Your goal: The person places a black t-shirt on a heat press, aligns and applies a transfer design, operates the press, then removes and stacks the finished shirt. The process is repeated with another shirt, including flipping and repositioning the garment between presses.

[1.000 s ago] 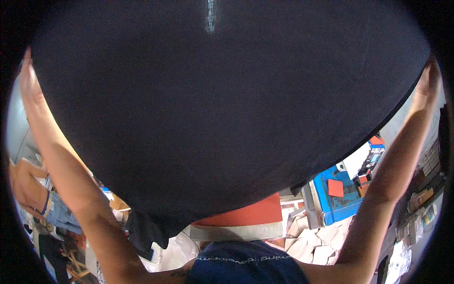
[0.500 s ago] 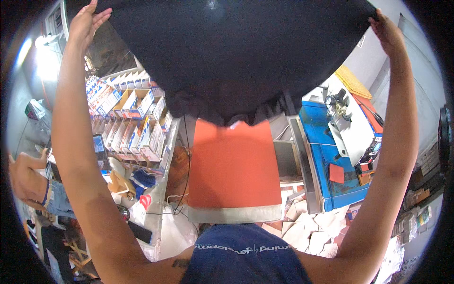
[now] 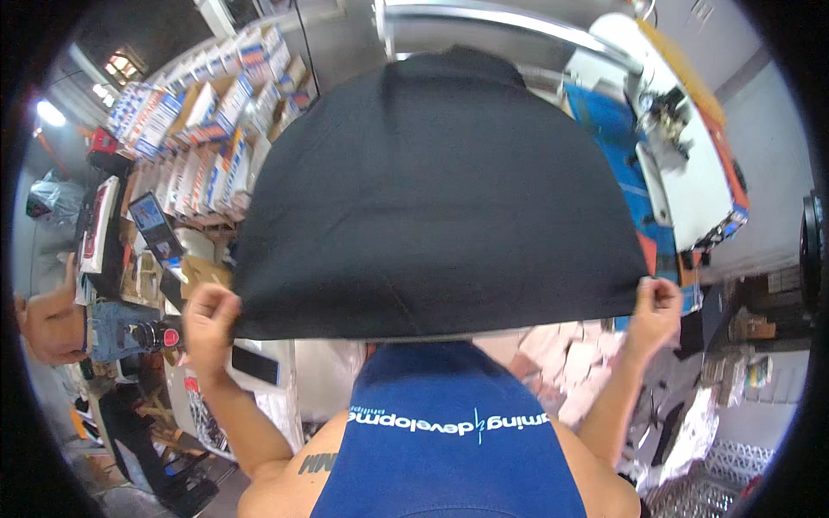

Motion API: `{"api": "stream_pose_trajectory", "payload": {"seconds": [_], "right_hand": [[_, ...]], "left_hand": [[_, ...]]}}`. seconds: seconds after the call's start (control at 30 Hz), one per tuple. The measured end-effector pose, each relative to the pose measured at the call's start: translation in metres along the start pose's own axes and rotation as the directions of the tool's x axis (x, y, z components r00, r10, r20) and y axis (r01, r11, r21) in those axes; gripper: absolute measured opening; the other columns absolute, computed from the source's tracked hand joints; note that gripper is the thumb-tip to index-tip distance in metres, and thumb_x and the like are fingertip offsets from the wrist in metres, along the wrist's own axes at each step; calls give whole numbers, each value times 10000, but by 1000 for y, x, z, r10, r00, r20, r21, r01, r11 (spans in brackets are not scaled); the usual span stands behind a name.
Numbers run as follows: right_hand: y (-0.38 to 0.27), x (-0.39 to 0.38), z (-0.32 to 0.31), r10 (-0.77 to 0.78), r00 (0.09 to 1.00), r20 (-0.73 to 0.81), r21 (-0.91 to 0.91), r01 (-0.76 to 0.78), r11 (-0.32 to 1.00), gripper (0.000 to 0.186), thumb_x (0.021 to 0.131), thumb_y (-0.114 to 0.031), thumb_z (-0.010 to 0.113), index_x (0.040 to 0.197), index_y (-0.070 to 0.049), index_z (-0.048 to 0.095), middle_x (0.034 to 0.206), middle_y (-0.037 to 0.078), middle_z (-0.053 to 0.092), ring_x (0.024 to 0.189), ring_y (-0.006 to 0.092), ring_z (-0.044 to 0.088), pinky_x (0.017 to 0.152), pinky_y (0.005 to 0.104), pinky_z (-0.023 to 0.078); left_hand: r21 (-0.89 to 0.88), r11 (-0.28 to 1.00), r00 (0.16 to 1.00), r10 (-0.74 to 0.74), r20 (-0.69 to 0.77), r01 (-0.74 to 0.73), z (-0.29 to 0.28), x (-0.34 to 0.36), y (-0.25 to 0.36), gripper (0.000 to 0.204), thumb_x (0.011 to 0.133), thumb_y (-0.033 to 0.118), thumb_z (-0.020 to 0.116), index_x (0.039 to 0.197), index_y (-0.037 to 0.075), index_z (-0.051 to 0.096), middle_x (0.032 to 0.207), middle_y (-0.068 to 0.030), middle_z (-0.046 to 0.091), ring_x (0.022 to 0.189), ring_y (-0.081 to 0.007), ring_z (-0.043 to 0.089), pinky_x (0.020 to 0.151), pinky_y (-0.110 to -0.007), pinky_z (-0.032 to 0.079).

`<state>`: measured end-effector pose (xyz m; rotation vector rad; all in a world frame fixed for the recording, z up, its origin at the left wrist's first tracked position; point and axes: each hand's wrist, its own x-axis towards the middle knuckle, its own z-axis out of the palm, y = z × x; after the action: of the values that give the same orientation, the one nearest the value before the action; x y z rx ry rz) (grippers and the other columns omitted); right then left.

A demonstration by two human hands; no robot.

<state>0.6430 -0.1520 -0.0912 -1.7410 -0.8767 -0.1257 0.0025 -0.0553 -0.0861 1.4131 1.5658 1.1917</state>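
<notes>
A wide black cloth (image 3: 432, 207) lies spread out in front of me, with a rounded far outline and a nearly straight near edge close to my chest. It hides the orange board seen earlier. My left hand (image 3: 210, 321) is closed in a pinch at the cloth's near left corner. At the near right corner my right hand (image 3: 658, 309) pinches the edge between thumb and fingers. Some creases run across the cloth, and its far end is bunched up.
Several printed cartons (image 3: 203, 173) stand at the left, near a tilted phone (image 3: 155, 226). A metal rail (image 3: 509, 19) crosses beyond the cloth. To the right is a white machine (image 3: 682, 147) over a blue surface (image 3: 604, 129). Pale scraps (image 3: 566, 363) lie below. Another person (image 3: 52, 319) is at far left.
Both hands have come down and toward me from high up, bringing the cloth's near edge close to my chest. The cloth now covers the orange board.
</notes>
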Motion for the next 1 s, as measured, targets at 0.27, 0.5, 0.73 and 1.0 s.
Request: {"api": "stream_pose_trajectory", "payload": {"seconds": [0.27, 0.5, 0.73, 1.0], "right_hand": [[168, -146, 51, 866, 214, 451, 187, -972, 142, 487, 909, -47, 735, 1344, 3, 520, 1282, 158, 636, 1214, 293, 588, 1074, 408, 444], [189, -127, -7, 474, 537, 698, 636, -769, -65, 362, 900, -121, 708, 1252, -179, 642, 1308, 119, 657, 1233, 314, 594, 1075, 552, 445], [194, -165, -31, 549, 487, 680, 654, -742, -151, 249, 832, -109, 693, 1073, -159, 657, 1128, 126, 723, 1073, 349, 676, 939, 577, 540], [226, -185, -45, 613, 407, 677, 598, -790, -137, 168, 698, -73, 626, 855, -132, 635, 1030, 148, 725, 981, 382, 682, 861, 593, 563]], "left_hand": [[-129, 475, 486, -788, 377, 870, 71, -34, -202, 336, 931, 119, 723, 1242, 49, 617, 1150, -81, 695, 1055, -231, 662, 978, -476, 489], [-701, 420, 812, -209, 544, 577, 9, -45, -213, 332, 890, 135, 769, 1161, -25, 663, 1257, -161, 692, 1156, -292, 675, 987, -476, 544], [-644, 235, 685, -298, 665, 728, 0, -87, -231, 337, 803, 46, 763, 1113, -45, 667, 1204, -196, 703, 1102, -332, 695, 986, -500, 546], [-467, 221, 482, -666, 569, 856, 3, -123, -278, 231, 802, -39, 657, 1024, 19, 682, 1120, -156, 731, 1012, -320, 709, 978, -494, 529]]}}
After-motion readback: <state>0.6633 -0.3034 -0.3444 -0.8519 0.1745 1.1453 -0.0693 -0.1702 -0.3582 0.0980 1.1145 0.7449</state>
